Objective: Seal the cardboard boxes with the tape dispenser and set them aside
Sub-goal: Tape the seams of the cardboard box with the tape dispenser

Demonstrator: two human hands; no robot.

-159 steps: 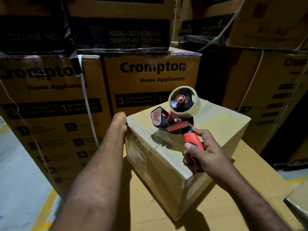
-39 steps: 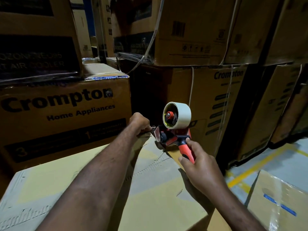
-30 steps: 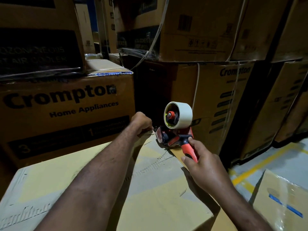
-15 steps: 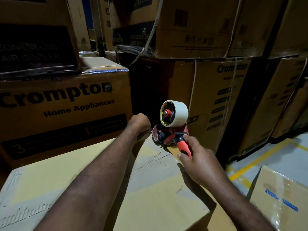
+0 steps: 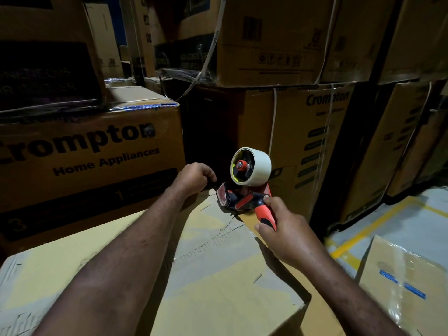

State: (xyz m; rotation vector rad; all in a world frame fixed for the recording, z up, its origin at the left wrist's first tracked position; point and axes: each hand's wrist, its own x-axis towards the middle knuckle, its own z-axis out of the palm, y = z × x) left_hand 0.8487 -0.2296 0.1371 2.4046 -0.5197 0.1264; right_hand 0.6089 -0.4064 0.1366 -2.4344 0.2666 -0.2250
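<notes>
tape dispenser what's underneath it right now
The tape dispenser, gripped by the right hand, sits over the far edge of the pale cardboard box. Its body covers the spot beneath, so whether tape touches the cardboard cannot be seen.

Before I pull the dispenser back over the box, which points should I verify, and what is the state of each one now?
1. Right hand grips the tape dispenser by its handle: ok.
2. Tape roll sits on the dispenser with tape left: ok.
3. Dispenser mouth is at the far edge of the box: ok.
4. Left hand holds the loose tape there: cannot tell; its fingers are curled, but no tape shows.
5. Box top lies closed and flat along the path: ok.
6. Tape already sticks to the cardboard: cannot tell.
</notes>
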